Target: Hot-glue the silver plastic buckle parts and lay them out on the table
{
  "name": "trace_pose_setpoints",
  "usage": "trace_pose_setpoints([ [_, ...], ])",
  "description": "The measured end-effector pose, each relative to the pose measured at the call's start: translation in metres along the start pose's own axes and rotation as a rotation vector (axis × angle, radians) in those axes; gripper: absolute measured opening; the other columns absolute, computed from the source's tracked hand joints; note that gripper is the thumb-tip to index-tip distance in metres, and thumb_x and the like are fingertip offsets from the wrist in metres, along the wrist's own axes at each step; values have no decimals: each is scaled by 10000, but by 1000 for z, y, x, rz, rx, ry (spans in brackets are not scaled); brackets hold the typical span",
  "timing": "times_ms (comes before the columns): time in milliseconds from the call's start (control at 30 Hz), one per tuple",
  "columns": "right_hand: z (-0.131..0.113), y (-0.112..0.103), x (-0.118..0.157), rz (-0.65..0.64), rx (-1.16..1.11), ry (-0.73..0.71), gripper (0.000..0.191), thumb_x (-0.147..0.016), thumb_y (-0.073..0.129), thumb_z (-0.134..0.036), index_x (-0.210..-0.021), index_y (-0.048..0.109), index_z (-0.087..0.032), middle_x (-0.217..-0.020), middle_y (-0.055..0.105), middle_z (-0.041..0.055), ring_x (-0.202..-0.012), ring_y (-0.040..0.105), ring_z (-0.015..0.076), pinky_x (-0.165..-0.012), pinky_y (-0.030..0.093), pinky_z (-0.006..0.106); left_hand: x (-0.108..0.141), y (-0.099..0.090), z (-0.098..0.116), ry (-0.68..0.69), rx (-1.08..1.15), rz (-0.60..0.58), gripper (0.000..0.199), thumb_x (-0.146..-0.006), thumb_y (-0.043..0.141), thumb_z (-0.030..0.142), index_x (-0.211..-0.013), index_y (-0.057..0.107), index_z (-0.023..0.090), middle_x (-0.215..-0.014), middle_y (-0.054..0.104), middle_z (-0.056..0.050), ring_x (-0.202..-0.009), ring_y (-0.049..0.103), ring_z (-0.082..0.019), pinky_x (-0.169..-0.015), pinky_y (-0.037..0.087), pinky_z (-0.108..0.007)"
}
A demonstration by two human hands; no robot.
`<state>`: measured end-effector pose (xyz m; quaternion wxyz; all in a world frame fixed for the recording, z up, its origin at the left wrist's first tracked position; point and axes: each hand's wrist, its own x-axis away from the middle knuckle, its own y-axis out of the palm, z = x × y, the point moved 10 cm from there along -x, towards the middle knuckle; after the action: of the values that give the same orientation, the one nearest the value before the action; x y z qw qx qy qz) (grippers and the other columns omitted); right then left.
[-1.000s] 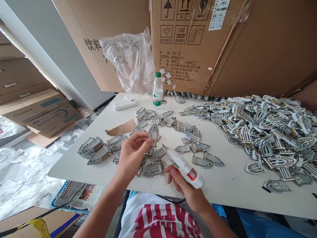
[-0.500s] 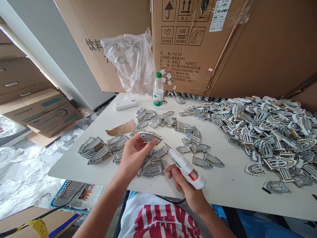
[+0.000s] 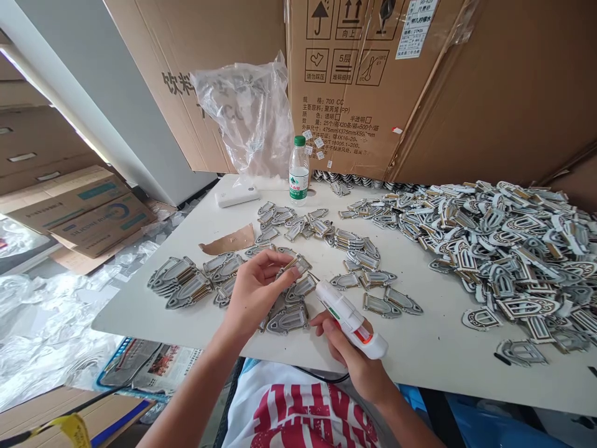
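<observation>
Between the thumb and fingers of my left hand is a small grey arched frame piece, tilted above the table. My right hand is wrapped round a white glue gun with an orange part near its grip. The gun's thin metal tip points up and left, close to the held piece; whether they touch I cannot tell. More arched pieces lie beneath and around my hands. To the left, several stand leaning in an overlapping row.
A large heap of arched pieces covers the table's right side. A water bottle, a white box-shaped device and a torn cardboard strip lie further back. Large cartons and a clear plastic bag stand behind.
My left hand has turned the arched piece and brought it slightly right and down, nearer the glue gun's tip. The glue gun has hardly moved.
</observation>
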<state>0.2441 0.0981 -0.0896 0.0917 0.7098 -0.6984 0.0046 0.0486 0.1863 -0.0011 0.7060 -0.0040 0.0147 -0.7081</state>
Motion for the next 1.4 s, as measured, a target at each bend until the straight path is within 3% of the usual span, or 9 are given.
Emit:
trace_pose_setpoints([
  [233, -6, 1, -1, -6, 46, 7, 575, -926, 765, -768, -966, 851, -201, -799, 681, 69, -579, 458, 158, -472, 370, 302, 2, 8, -7, -56, -6, -63, 394, -823, 939, 463, -1086, 816, 197, -917, 793, -56, -860, 788, -229, -758, 618, -302],
  [400, -9, 1, -1, -7, 57, 9, 590, -926, 766, -769, -960, 849, -186, -854, 706, 82, -595, 485, 156, -478, 384, 297, 3, 9, -2, -29, -17, -60, 288, -813, 931, 420, -944, 803, 198, -849, 768, -43, -826, 748, -207, -746, 609, -291],
  [600, -8, 1, 0, 1, 43, 15, 580, -918, 777, -763, -960, 846, -189, -861, 712, 85, -595, 495, 161, -471, 381, 297, 4, 13, 2, -40, -26, -73, 306, -771, 946, 435, -906, 800, 203, -839, 774, -51, -825, 753, -225, -722, 621, -303],
  [833, -7, 2, -2, -10, 29, -2, 523, -940, 776, -718, -848, 786, -203, -652, 586, 20, -566, 455, 165, -479, 363, 295, 5, 15, 0, -47, -7, -92, 292, -779, 948, 415, -906, 790, 205, -821, 773, -39, -803, 753, -209, -718, 611, -287],
  [1100, 2, 2, -2, -4, 6, 51, 497, -929, 802, -684, -852, 750, -196, -738, 597, 25, -597, 455, 146, -491, 356, 270, 7, 16, -2, -55, 32, -122, 242, -793, 942, 358, -908, 793, 207, -824, 773, -32, -789, 736, -188, -725, 595, -276],
  [1400, 5, 5, -1, -53, -15, 52, 473, -979, 755, -652, -847, 712, -200, -645, 431, -50, -582, 375, 128, -531, 317, 273, 9, 15, 0, -57, 36, -122, 241, -785, 940, 340, -895, 778, 199, -816, 732, -20, -765, 694, -163, -692, 563, -251],
])
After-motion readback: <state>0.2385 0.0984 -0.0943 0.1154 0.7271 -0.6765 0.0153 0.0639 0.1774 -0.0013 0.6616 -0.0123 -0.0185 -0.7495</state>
